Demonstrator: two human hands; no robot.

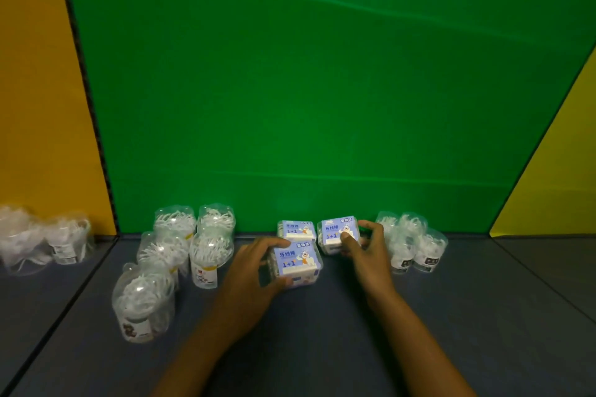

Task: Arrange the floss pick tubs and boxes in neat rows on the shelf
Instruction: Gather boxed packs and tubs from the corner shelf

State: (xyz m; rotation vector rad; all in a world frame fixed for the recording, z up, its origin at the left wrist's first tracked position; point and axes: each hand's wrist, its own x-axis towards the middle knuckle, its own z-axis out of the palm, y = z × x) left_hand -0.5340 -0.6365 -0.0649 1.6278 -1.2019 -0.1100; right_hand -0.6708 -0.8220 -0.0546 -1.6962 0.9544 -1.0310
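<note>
Three blue-labelled floss pick boxes sit mid-shelf. My left hand (250, 271) grips the nearest box (298, 263) from its left side. My right hand (366, 246) grips a second box (337, 234) near the green back wall, thumb on its front. The third box (296, 229) stands behind the nearest one, untouched. Several clear tubs of white floss picks (180, 248) stand in a loose group to the left. The closest tub (143, 301) sits apart toward the front. More clear tubs (411, 243) stand right of my right hand.
The shelf floor (322, 332) is dark grey. A green back wall (306, 90) rises behind, with yellow side panels. In the neighbouring bay at far left stand two more clear tubs (42, 240), past a divider line.
</note>
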